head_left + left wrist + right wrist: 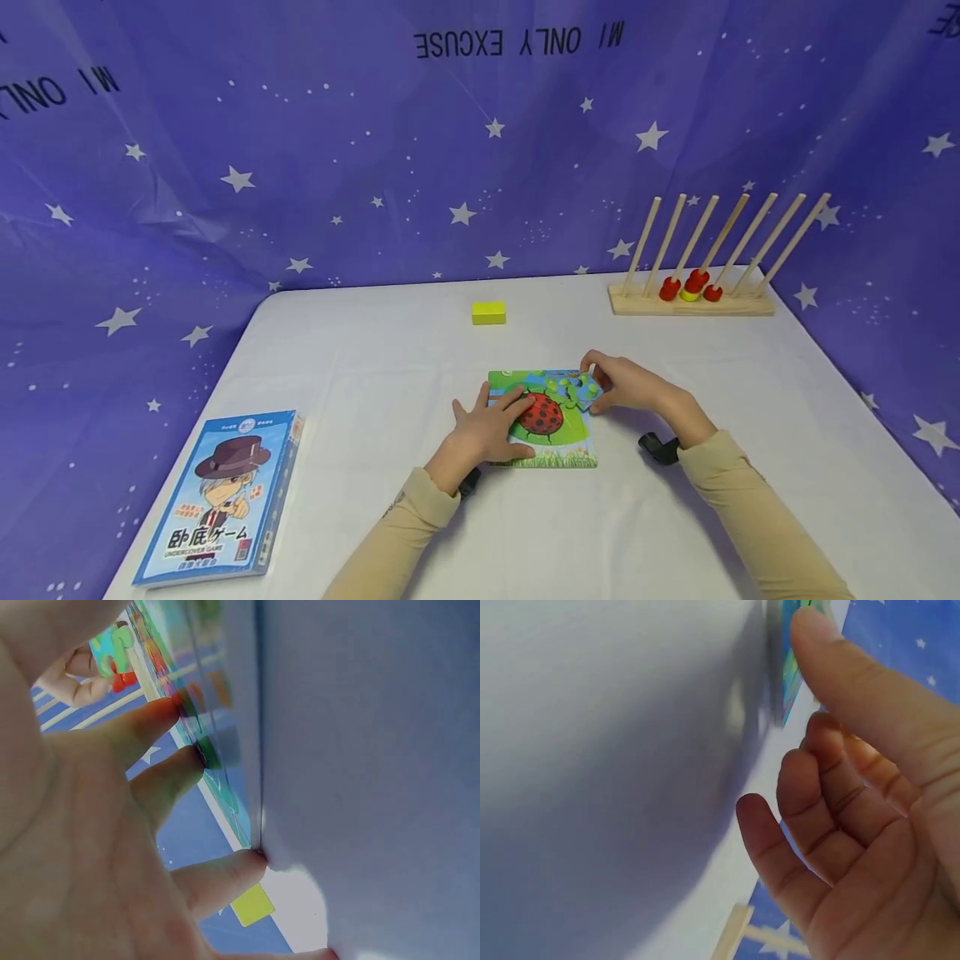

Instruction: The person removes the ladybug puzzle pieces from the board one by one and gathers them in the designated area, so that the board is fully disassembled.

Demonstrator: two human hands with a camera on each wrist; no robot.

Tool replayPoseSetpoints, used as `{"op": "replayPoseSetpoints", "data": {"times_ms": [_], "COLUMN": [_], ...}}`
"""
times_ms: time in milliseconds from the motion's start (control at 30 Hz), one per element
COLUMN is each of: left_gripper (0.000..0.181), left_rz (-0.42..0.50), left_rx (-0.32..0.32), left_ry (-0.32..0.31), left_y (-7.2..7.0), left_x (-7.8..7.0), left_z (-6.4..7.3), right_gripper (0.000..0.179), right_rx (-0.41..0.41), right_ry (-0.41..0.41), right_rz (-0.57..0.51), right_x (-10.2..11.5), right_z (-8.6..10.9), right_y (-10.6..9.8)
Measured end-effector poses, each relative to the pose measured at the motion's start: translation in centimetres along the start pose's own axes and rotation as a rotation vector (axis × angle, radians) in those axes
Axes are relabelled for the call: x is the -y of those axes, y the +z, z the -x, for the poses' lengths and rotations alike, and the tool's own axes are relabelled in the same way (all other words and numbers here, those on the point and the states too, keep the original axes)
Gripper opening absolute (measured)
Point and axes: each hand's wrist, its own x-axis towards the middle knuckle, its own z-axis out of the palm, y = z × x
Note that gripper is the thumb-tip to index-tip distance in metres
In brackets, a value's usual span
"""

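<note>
A square ladybug puzzle (573,450) lies on the white table, its red, black-spotted ladybug (542,417) at the middle. Fingers spread, my left hand (483,433) rests over the puzzle's left side; the left wrist view shows its fingertips (191,757) at the board's edge. At the upper right corner my right hand (630,385) pinches a blue puzzle piece with green leaves (588,392) between thumb and fingers. That piece overlaps the corner in the head view. In the right wrist view the thumb (855,671) lies against a colourful flat edge.
A yellow block (488,313) sits behind the puzzle. At the back right stands a wooden peg rack (690,307) with red and yellow beads on some rods. A blue game box (217,500) lies at the front left. A purple starry cloth (420,167) hangs behind the table.
</note>
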Motion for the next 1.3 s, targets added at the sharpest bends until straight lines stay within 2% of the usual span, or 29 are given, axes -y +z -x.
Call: {"op": "replayPoseSetpoints", "data": {"times_ms": [167, 400, 600, 933, 1100, 1200, 1300], "left_gripper": [0.077, 0.077, 0.077, 0.075, 0.074, 0.073, 0.073], "left_rz": [0.001, 0.001, 0.012, 0.017, 0.024, 0.042, 0.064], "left_rx": [-0.014, -0.009, 0.002, 0.011, 0.007, 0.009, 0.011], "left_ry": [0.001, 0.004, 0.002, 0.003, -0.010, -0.031, -0.038], "left_y": [-0.2, 0.0, 0.0, 0.0, -0.1, 0.0, 0.1], "left_x": [-0.1, -0.1, 0.1, -0.1, 0.0, 0.0, 0.1], "left_z": [0.0, 0.3, 0.3, 0.4, 0.4, 0.3, 0.2], "right_gripper": [0.052, 0.057, 0.058, 0.050, 0.036, 0.027, 0.020], "right_rx": [-0.059, -0.091, -0.037, -0.003, -0.018, -0.045, -0.078], "right_ry": [0.014, 0.118, 0.172, 0.182, 0.204, 0.200, 0.178], "right_rz": [-0.040, -0.076, -0.108, -0.029, 0.030, 0.091, 0.130], "right_x": [-2.1, -5.8, -8.3, -9.8, -10.0, -9.7, -8.5], "right_z": [2.0, 5.8, 7.6, 8.1, 7.8, 7.4, 6.4], "right_y": [-1.2, -4.1, -5.9, -7.0, -7.3, -7.5, -7.3]}}
